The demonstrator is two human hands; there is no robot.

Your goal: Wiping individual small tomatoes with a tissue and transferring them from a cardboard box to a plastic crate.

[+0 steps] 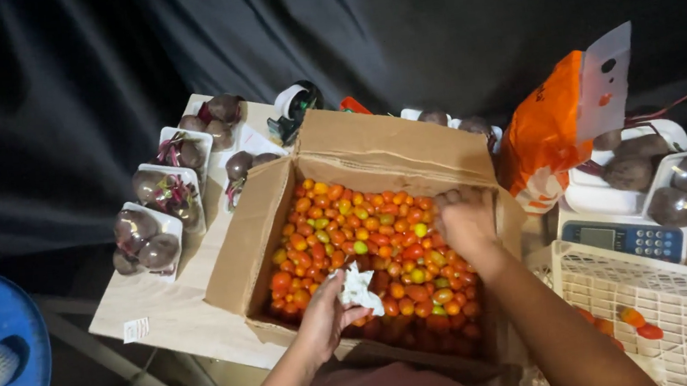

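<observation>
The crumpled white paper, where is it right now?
The crumpled white paper is pinched in the left hand, just above the cherry tomatoes near the front edge of the open cardboard box.

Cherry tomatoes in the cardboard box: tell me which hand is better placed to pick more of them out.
Probably the right hand: it is already down among the cherry tomatoes at the cardboard box's far right side, nearest the white basket. The left hand is occupied, holding a crumpled white tissue.

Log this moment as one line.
left hand: holds white crumpled tissue | right hand: in cherry tomatoes | cardboard box: open
</observation>
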